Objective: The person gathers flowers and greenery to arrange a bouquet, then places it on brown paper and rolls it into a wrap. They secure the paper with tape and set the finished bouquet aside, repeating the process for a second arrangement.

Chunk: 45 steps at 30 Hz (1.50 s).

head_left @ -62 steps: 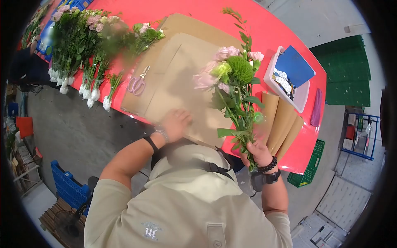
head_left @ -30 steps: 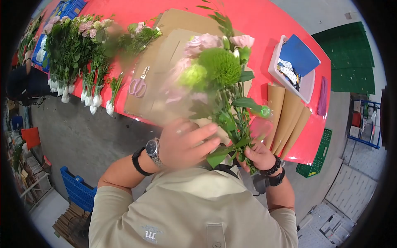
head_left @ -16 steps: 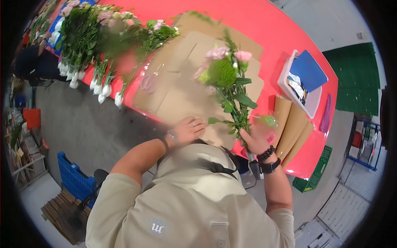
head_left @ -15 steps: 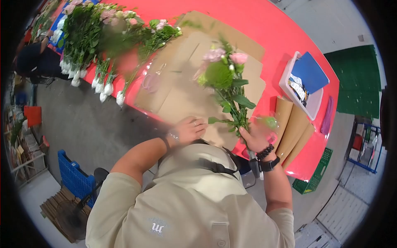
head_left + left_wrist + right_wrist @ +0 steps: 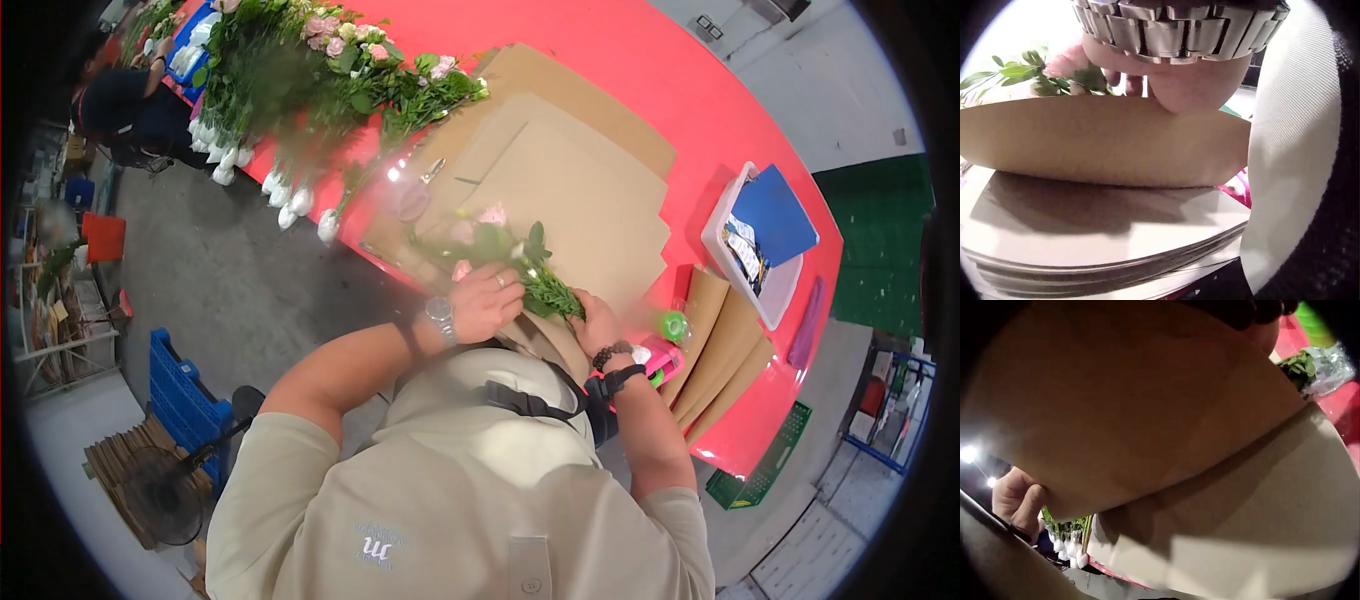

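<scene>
A bouquet (image 5: 495, 250) of pink flowers and greenery lies flat across the top brown paper sheet (image 5: 570, 200) on the red table (image 5: 640, 80). My left hand (image 5: 487, 303), with a watch on its wrist, curls over the stems. In the left wrist view it holds the raised near edge of the paper sheet (image 5: 1104, 144), with flowers (image 5: 1066, 65) behind. My right hand (image 5: 597, 322) grips the lower stems. In the right wrist view the curled paper sheet (image 5: 1135, 406) fills the frame, with the left hand (image 5: 1016, 500) at its edge and green stems (image 5: 1300, 365) at upper right.
Scissors (image 5: 415, 195) lie on the paper's left side. Rows of cut flowers (image 5: 300, 70) line the table's far left. Rolled paper cones (image 5: 720, 345), a green tape roll (image 5: 673, 326) and a white bin with a blue book (image 5: 765, 235) sit to the right.
The bouquet, held upright in my right hand before, now lies on the paper. My left hand has moved onto the stems and paper edge. The view has shifted right.
</scene>
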Motion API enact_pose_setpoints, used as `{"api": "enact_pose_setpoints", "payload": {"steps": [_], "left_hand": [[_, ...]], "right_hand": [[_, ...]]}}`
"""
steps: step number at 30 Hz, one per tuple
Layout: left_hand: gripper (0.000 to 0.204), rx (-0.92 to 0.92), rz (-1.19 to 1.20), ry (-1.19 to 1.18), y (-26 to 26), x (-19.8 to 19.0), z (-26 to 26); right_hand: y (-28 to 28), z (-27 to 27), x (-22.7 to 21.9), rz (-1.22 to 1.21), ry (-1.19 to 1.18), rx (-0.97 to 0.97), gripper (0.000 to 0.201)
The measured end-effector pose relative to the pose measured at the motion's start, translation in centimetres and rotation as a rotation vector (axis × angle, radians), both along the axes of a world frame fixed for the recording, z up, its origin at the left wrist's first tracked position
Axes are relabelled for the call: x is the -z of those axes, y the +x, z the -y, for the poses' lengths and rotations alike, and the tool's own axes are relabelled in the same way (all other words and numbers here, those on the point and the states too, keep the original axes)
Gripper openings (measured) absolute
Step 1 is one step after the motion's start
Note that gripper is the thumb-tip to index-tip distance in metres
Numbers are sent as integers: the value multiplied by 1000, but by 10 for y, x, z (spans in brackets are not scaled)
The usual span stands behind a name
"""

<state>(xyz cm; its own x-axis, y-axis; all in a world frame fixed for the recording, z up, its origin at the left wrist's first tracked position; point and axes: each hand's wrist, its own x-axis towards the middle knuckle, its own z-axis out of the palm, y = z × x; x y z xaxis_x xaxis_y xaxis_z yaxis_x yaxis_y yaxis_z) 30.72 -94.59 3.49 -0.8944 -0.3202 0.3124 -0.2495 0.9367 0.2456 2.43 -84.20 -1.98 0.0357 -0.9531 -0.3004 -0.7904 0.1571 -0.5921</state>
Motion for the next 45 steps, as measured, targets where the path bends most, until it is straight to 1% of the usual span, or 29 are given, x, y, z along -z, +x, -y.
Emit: {"api": "enact_pose_setpoints", "payload": {"steps": [1, 4, 5, 8, 9, 12, 13, 14, 16, 17, 20, 21, 24, 27, 30, 33, 36, 39, 42, 45], "left_hand": [[14, -37, -52, 6, -4, -6, 2], [14, -164, 7, -12, -17, 7, 8], [11, -155, 111, -5, -19, 15, 12], [11, -176, 179, 100, -30, 23, 25], [13, -181, 167, 106, -34, 28, 31], [15, -183, 313, 130, -50, 17, 49], [18, -157, 329, 150, -56, 8, 56], [19, -112, 388, 154, -62, -1, 63], [20, -18, 511, 158, -76, -16, 75], [24, 6, 479, 153, -80, -16, 80], [28, 41, 683, 267, -100, -15, 99], [32, 37, 760, 274, -108, -20, 104], [34, 154, 825, 211, -121, -16, 117], [36, 82, 895, 331, -135, -16, 129], [38, -21, 930, 445, -139, 25, 147], [35, -53, 907, 543, -143, 39, 159], [43, 119, 775, 100, -144, -3, 148], [67, 96, 682, 150, -132, -9, 146], [86, 223, 672, -32, -111, -25, 155], [87, 130, 947, 152, -111, -34, 167]], "right_hand": [[0, -4, -1, -32, -12, 3, 51], [-9, -9, 0, -102, -8, -24, 49], [-14, -12, 4, -119, 4, -36, 48], [-48, -15, 43, 514, 229, 292, 46], [-56, -21, 40, 733, 248, 500, 44], [-66, -30, 2, 1218, 166, 878, 56], [-71, -38, 16, 1255, 134, 964, 53], [-74, -49, 30, 1036, 51, 874, 50], [-66, -62, 35, 591, -82, 698, 46], [-71, -68, 74, 408, -107, 647, 37], [-48, -60, 77, 76, -247, 747, 30], [-39, -53, 71, -5, -251, 814, 27], [-17, -38, 43, 121, -245, 1070, 25], [3, -29, 4, -297, -573, 762, 39], [33, -17, -23, -226, -463, 424, 63], [47, -14, 15, -282, -424, 455, 82], [44, 2, 12, -340, -378, 515, 91], [33, 11, 16, -319, -316, 516, 89], [21, 21, 7, -293, -146, 445, 81], [11, 25, 7, -254, -84, 339, 75]]}}
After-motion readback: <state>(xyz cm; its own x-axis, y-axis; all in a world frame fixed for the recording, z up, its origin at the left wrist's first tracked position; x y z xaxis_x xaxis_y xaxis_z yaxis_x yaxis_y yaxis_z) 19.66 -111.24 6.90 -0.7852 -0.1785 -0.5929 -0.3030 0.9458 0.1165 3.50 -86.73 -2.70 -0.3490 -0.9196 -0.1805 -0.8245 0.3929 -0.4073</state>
